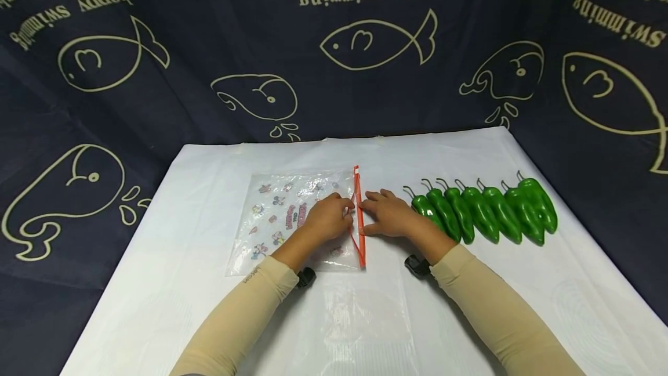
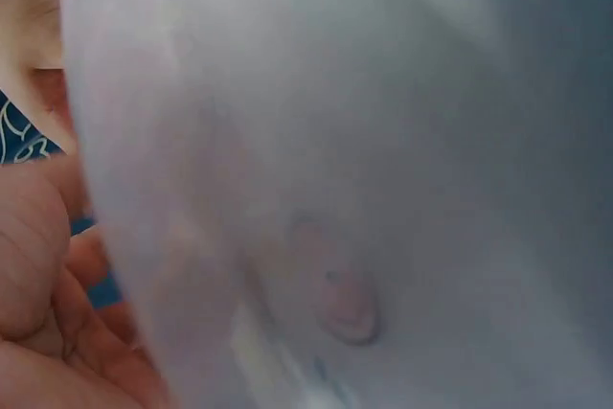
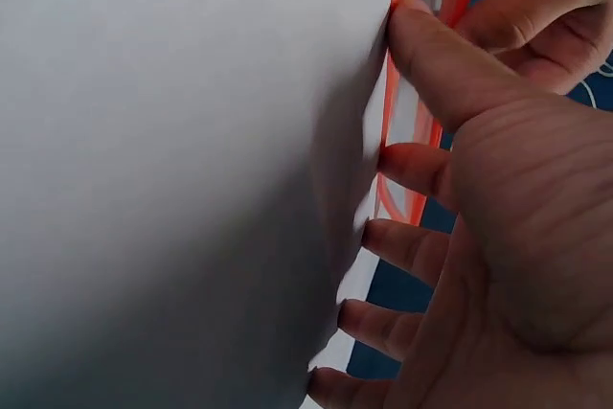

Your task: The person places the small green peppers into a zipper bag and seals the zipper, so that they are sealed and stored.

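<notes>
A clear zip bag (image 1: 271,205) printed with small cartoon figures lies flat on the white table, its red zip edge (image 1: 362,251) toward the right. The mouth is parted: two red strips spread away from each other near the hands. With curled fingers my left hand (image 1: 329,217) pinches one strip from the bag side. Opposite it, my right hand (image 1: 388,215) has its fingers spread, thumb tip on the other red strip and fingertips against the tabletop, as the right wrist view shows. In the left wrist view, the blurred bag film (image 2: 345,304) covers part of the left hand.
Several green peppers (image 1: 482,213) with thin curved stems lie in a row right of the right hand. Behind the white table (image 1: 172,306) hangs a dark blue cloth (image 1: 376,97) with fish and whale outlines. Each wrist wears a black camera.
</notes>
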`<state>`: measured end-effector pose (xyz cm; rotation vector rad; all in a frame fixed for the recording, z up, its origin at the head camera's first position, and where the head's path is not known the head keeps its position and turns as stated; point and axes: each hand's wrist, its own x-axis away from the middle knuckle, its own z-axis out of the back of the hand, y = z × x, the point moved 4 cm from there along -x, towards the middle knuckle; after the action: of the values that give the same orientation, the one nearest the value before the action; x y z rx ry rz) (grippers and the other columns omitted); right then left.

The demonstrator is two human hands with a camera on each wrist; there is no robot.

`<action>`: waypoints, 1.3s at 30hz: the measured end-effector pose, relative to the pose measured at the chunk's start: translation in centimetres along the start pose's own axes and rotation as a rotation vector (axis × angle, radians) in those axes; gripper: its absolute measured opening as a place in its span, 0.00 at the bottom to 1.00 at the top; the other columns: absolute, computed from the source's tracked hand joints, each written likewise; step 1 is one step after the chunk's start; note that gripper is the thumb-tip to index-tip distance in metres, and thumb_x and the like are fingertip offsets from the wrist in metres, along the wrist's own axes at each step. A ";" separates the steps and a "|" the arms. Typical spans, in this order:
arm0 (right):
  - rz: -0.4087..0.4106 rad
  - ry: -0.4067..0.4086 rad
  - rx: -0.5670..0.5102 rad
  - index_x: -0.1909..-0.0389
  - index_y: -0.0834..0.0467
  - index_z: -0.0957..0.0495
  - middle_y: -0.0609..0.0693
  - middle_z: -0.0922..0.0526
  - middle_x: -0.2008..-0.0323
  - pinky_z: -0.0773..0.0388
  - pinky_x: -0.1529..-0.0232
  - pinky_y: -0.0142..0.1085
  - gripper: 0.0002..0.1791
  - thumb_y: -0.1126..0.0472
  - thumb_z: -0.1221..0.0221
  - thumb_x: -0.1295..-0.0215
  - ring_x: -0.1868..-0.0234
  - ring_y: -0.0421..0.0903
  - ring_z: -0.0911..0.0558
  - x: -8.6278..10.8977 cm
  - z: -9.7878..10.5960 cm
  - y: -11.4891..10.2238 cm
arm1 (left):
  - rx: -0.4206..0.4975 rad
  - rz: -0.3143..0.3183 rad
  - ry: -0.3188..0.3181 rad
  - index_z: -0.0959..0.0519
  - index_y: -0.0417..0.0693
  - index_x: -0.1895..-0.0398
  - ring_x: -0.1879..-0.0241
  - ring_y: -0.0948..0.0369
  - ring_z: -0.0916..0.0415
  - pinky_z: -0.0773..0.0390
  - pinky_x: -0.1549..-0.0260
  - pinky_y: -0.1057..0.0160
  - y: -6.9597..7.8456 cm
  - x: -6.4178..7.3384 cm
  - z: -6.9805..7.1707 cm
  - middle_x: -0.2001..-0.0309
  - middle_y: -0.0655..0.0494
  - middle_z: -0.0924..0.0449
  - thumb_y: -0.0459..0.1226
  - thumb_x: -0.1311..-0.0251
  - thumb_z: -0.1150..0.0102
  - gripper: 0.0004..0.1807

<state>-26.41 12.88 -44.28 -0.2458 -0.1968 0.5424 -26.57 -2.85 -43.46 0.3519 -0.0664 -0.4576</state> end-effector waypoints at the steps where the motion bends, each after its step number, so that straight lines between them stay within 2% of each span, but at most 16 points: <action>1: -0.004 0.001 0.001 0.33 0.55 0.28 0.62 0.36 0.29 0.39 0.35 0.64 0.39 0.39 0.35 0.42 0.31 0.72 0.41 0.0 0.0 0.0 | -0.003 0.002 -0.014 0.17 0.50 0.48 0.64 0.53 0.23 0.21 0.63 0.53 0.0 0.0 -0.1 0.58 0.51 0.22 0.42 0.42 0.40 0.19; 5: -0.008 0.007 0.000 0.31 0.55 0.29 0.62 0.36 0.29 0.38 0.36 0.64 0.41 0.39 0.34 0.42 0.31 0.71 0.41 0.1 -0.1 -0.1 | 0.004 0.023 -0.051 0.19 0.47 0.46 0.62 0.53 0.23 0.22 0.61 0.53 -0.1 0.1 -0.3 0.57 0.51 0.22 0.47 0.45 0.36 0.24; 10: -0.007 -0.015 0.023 0.27 0.56 0.34 0.62 0.39 0.28 0.38 0.36 0.64 0.44 0.39 0.36 0.41 0.30 0.71 0.42 0.2 -0.2 -0.1 | 0.016 0.034 -0.043 0.20 0.45 0.46 0.64 0.55 0.25 0.22 0.61 0.56 -0.3 0.4 -0.1 0.57 0.52 0.23 0.41 0.49 0.34 0.25; 14: -0.001 -0.037 0.064 0.26 0.56 0.38 0.62 0.40 0.27 0.37 0.37 0.64 0.47 0.38 0.36 0.41 0.29 0.70 0.43 0.3 -0.3 -0.1 | 0.029 0.013 -0.035 0.19 0.46 0.45 0.66 0.57 0.27 0.23 0.62 0.57 -0.2 0.7 0.2 0.59 0.55 0.25 0.37 0.49 0.34 0.24; 16: -0.002 -0.043 0.081 0.25 0.56 0.39 0.62 0.41 0.27 0.36 0.37 0.64 0.48 0.38 0.36 0.42 0.29 0.70 0.44 0.3 -0.3 -0.1 | 0.041 -0.012 -0.041 0.18 0.47 0.44 0.66 0.58 0.28 0.24 0.63 0.58 0.0 0.8 0.4 0.59 0.55 0.25 0.35 0.46 0.36 0.23; 21: -0.008 -0.054 0.088 0.24 0.56 0.40 0.62 0.42 0.27 0.37 0.38 0.65 0.51 0.36 0.35 0.44 0.29 0.70 0.45 0.3 -0.4 -0.1 | 0.101 -0.030 -0.041 0.18 0.42 0.43 0.66 0.58 0.29 0.26 0.65 0.59 0.0 1.0 0.7 0.57 0.50 0.24 0.31 0.41 0.42 0.21; 26: -0.014 -0.060 0.084 0.24 0.55 0.40 0.62 0.43 0.26 0.38 0.38 0.67 0.52 0.35 0.35 0.45 0.28 0.70 0.45 0.3 -0.5 0.0 | 0.204 -0.008 -0.014 0.23 0.35 0.39 0.58 0.54 0.26 0.23 0.57 0.56 -0.2 1.4 1.1 0.52 0.45 0.24 0.33 0.44 0.39 0.27; 30: -0.017 -0.067 0.085 0.24 0.55 0.41 0.61 0.43 0.26 0.38 0.38 0.67 0.52 0.35 0.35 0.45 0.28 0.70 0.46 0.2 -0.5 0.0 | 0.254 0.003 0.030 0.26 0.33 0.36 0.53 0.52 0.27 0.24 0.52 0.54 -0.2 1.8 1.5 0.49 0.44 0.27 0.37 0.47 0.35 0.33; 34: -0.025 -0.082 0.076 0.23 0.55 0.42 0.61 0.45 0.25 0.39 0.37 0.67 0.53 0.35 0.35 0.45 0.27 0.69 0.48 0.2 -0.6 0.0 | 0.256 0.031 0.125 0.26 0.35 0.35 0.49 0.49 0.31 0.26 0.51 0.54 -0.1 2.2 2.0 0.47 0.45 0.27 0.39 0.50 0.34 0.36; 37: -0.024 -0.087 0.071 0.23 0.54 0.43 0.60 0.45 0.25 0.40 0.36 0.66 0.53 0.35 0.35 0.45 0.27 0.69 0.48 0.1 -0.6 0.0 | 0.249 0.064 0.191 0.27 0.38 0.34 0.47 0.48 0.33 0.27 0.52 0.54 0.0 2.6 2.4 0.47 0.48 0.27 0.39 0.53 0.35 0.38; 39: -0.022 -0.084 0.074 0.23 0.54 0.43 0.60 0.45 0.25 0.39 0.36 0.66 0.53 0.35 0.35 0.44 0.27 0.69 0.48 0.1 -0.6 0.1 | 0.273 0.081 0.210 0.28 0.37 0.33 0.49 0.50 0.32 0.26 0.55 0.56 0.1 2.8 2.4 0.46 0.49 0.28 0.38 0.55 0.35 0.40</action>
<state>-26.21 12.91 -44.84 -0.1489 -0.2600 0.5374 -24.38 -4.80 -41.20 0.6619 0.0622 -0.3294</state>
